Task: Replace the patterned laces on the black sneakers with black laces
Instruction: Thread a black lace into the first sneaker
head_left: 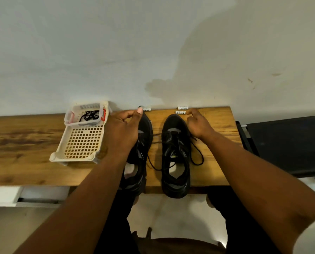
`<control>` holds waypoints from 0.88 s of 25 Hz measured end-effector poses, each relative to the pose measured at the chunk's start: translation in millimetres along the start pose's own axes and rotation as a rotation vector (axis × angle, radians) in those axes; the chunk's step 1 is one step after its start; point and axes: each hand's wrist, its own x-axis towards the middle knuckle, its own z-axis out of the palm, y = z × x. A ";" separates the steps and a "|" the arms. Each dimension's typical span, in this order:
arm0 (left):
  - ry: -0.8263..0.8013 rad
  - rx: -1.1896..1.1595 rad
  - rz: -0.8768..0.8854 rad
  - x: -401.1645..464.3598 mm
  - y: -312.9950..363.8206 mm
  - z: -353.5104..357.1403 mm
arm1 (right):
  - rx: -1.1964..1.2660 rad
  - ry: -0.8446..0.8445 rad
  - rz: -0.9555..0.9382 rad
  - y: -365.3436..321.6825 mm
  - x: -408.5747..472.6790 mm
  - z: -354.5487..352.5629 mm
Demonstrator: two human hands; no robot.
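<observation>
Two black sneakers stand side by side on the wooden table, toes toward the wall. The right sneaker is in full view, and a black lace trails loose from both its sides. My left hand hovers over the toe of the left sneaker and pinches a dark lace tip between thumb and finger. My left forearm hides much of that shoe. My right hand sits beside the right sneaker's toe with fingers curled, and the lace runs up under its palm.
A white perforated basket lies left of the shoes. The small red-handled tub on it holds a bundle of black laces. Three small white cylinders lie by the wall. A black chair stands to the right.
</observation>
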 end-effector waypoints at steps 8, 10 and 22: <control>-0.147 -0.327 0.196 36.2 175.4 -71.0 | -0.001 0.224 -0.622 -189.0 -64.7 -144.0; -0.134 -0.391 0.317 34.8 227.9 -92.0 | 0.089 0.313 -0.695 -245.7 -91.6 -178.9; -0.182 -0.530 0.510 32.3 383.8 -124.0 | 0.278 0.511 -0.689 -389.2 -162.9 -232.6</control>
